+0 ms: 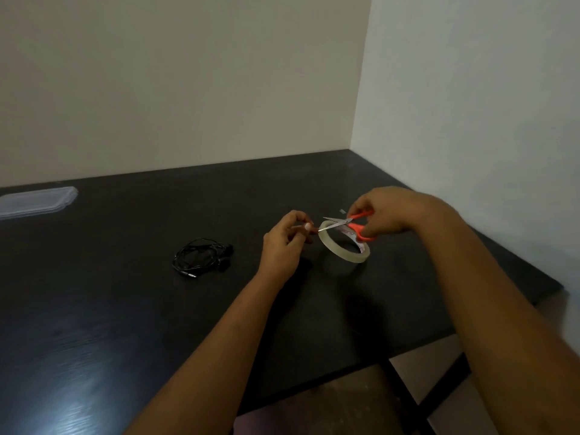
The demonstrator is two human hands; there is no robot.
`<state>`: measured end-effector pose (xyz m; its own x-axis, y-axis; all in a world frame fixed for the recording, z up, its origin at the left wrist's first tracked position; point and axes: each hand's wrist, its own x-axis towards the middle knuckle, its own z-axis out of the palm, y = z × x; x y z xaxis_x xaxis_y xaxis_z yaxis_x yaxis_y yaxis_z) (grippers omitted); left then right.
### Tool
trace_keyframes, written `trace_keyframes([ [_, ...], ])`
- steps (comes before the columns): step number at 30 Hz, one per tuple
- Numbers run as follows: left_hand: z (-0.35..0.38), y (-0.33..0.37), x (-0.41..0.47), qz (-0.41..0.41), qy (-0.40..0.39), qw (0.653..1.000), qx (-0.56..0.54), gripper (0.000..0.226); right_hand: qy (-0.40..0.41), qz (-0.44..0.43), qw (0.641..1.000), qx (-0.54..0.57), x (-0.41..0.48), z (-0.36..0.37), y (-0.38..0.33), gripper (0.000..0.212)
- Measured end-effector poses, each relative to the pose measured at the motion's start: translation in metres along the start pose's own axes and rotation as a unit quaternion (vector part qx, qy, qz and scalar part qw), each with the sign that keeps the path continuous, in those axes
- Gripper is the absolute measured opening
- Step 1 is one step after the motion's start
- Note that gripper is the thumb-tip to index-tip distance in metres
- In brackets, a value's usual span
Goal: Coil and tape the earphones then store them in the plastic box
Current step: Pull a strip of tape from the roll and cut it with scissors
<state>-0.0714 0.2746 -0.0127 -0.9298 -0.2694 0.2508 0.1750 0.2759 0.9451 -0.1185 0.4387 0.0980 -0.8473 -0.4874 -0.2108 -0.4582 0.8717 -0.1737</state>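
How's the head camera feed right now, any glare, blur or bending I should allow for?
Head view: dim room; a bright sheen on the dark table at lower left; the black earphones barely separate from it; the forearms smear towards the bottom edge; the wide lens bows the wall corner; scissors and tape roll read clearly.

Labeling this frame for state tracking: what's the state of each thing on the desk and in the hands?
earphones: loosely coiled, on the desk, untouched, no tape seen
tape roll: tilted under the scissors, strip pulled to the left hand
scissors: blades open at the strip
left hand: fingers pinching the strip end
right hand: gripping the scissors' orange handles
plastic box: far left, lying flat
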Motion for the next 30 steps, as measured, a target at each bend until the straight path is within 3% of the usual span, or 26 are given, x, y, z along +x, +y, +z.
trace_keyframes([
  [7, -0.001, -0.002, 0.0, 0.039, -0.007, 0.998, 0.053, 0.015, -0.018, -0.001, 0.999, -0.05, 0.013, -0.006, -0.019, 0.038],
  [10, -0.001, -0.007, 0.005, 0.058, 0.032, 0.992, 0.103, 0.008, -0.014, 0.002, 0.997, -0.073, 0.018, -0.008, -0.024, 0.037],
  [21, -0.002, -0.01, 0.006, 0.065, 0.058, 0.99, 0.112, 0.009, -0.028, -0.004, 0.99, -0.139, 0.031, -0.009, -0.043, 0.041],
  [30, -0.001, -0.011, 0.006, 0.078, 0.054, 0.989, 0.113, 0.009, -0.014, 0.025, 0.978, -0.209, 0.034, -0.005, -0.055, 0.03],
])
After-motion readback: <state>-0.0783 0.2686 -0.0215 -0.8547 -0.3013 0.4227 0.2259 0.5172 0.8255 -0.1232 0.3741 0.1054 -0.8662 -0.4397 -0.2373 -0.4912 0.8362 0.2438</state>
